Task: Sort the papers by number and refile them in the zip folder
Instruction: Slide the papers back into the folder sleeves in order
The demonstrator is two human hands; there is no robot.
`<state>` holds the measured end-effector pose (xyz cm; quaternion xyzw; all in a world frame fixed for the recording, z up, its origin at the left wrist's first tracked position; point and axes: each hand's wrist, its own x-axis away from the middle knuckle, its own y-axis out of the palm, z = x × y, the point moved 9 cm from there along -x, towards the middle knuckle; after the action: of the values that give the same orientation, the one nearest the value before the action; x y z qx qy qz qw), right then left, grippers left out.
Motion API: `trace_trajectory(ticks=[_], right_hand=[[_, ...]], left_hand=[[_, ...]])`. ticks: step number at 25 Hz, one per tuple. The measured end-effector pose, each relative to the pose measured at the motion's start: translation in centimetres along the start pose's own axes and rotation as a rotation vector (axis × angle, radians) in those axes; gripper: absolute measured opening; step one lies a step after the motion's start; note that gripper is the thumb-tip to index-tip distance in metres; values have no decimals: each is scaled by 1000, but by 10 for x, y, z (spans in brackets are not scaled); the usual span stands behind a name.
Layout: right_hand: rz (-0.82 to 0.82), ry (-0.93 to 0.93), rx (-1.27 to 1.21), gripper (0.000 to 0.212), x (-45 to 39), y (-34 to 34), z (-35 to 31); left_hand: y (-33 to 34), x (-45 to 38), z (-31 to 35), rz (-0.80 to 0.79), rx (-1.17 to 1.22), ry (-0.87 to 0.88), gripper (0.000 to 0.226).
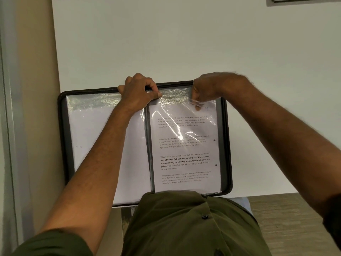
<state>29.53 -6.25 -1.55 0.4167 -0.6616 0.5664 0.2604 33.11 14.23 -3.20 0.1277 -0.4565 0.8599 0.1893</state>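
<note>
1. Zip folder (224, 145) lying open on the white worktop (166, 43), its near edge overhanging toward the body; clear plastic sleeves spread across both halves.
2. Left hand (138, 91) at the top of the spine, fingers curled and pinching the upper rim of the sleeves, thumb pressed against the plastic. Worth keeping that grip firm, so the sleeve mouth does not slide.
3. Right hand (204, 91) at the top of the right sleeve (184, 145), fingers bunched and pinching the crinkled plastic near its opening, one fingertip tucked under the film beside a handwritten number at the printed page's (184, 161) upper corner.
4. Printed page almost wholly inside the right sleeve; left sleeve holding a blank-looking sheet (83, 135).
5. Step in hand, by judgement: seating or drawing the numbered page through the sleeve mouth; impossible to tell which from one view.
6. To do it well: lift only the top film, not both layers; hold the mouth wide with the left pinch; move the page straight along the sleeve, never at an angle.
7. Risks: creased corner, film clinging to the paper, folder tipping off the worktop edge under downward pressure.
8. Check the corner number before moving on.
</note>
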Motion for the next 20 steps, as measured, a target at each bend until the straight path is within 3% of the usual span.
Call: trace_trajectory(ticks=[3,5,6,8,10,12,15,20], right_hand=[[75,-36,-69,21,6,-4,0],[293,-82,-352,16,16,-15,5],[441,-95,-536,22,25,-19,12],[667,-103,-835,40,48,-9,22],[777,-72,-971,57,67,18,27],[817,-23,-973,68,78,49,35],[828,38,-1108,69,95,86,40],[673,66,-1282,49,118,143,18]], left_hand=[[0,4,4,33,-13,11,19],[-2,8,7,70,-69,26,17],[-3,12,10,84,-114,37,18],[3,30,13,108,-203,80,41],[14,55,11,157,-226,129,67],[30,87,1,187,-171,149,71],[53,131,-11,172,-140,169,59],[79,189,-20,106,-138,130,57]])
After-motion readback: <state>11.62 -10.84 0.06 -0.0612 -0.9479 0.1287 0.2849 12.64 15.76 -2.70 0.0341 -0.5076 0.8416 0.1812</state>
